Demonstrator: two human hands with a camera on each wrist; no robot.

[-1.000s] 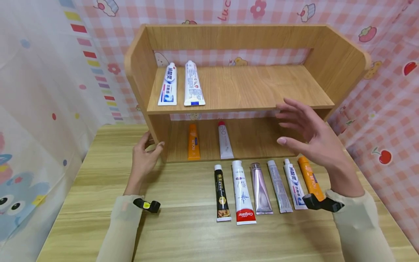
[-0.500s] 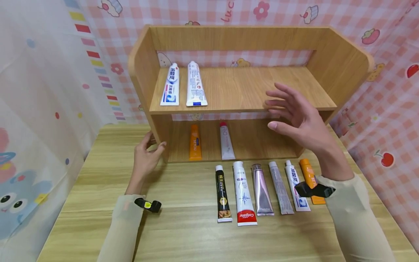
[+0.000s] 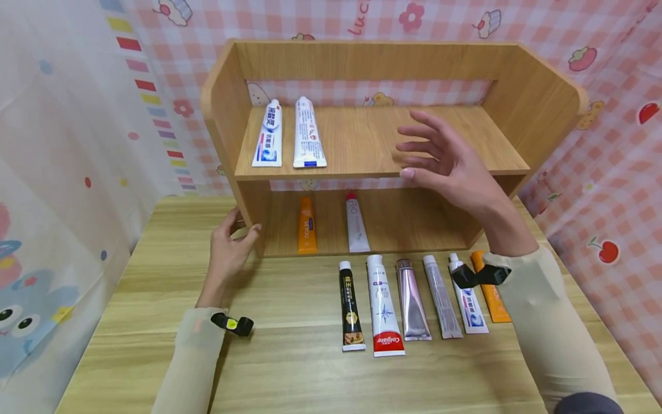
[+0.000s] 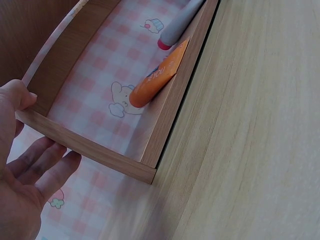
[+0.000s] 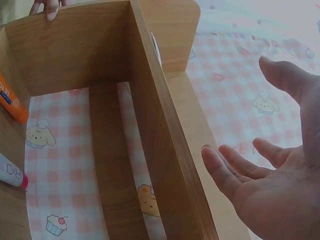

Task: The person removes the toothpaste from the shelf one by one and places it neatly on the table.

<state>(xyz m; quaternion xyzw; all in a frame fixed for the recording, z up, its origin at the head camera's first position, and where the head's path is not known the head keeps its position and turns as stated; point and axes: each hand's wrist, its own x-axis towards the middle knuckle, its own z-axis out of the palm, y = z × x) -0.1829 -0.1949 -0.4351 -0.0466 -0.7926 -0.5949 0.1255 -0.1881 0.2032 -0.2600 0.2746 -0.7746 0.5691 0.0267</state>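
My left hand (image 3: 230, 244) grips the left side panel of a two-tier wooden shelf (image 3: 374, 60), thumb on the inner face and fingers on the outer. In the left wrist view the panel's edge (image 4: 90, 146) runs between thumb and fingers. My right hand (image 3: 447, 158) holds nothing and hovers before the upper board, fingers spread and slightly bent. On that board lie two white toothpaste tubes, one with blue lettering (image 3: 268, 135) and one with small print (image 3: 309, 135). Below them, an orange tube (image 3: 307, 227) and a pale red-capped tube (image 3: 357, 224) lie on the lower level.
In front of the shelf, a row of tubes lies on the wooden table (image 3: 289, 374): black (image 3: 351, 307), white and red Colgate (image 3: 384, 305), pinkish metallic (image 3: 412, 302), silver-grey (image 3: 442, 296), white-blue (image 3: 469, 310) and orange (image 3: 495, 299). Patterned cloth (image 3: 331, 17) hangs behind.
My right hand has moved left and upward, from the shelf's right end toward the middle of the upper board. The left hand keeps its grip, and the tubes have not moved.
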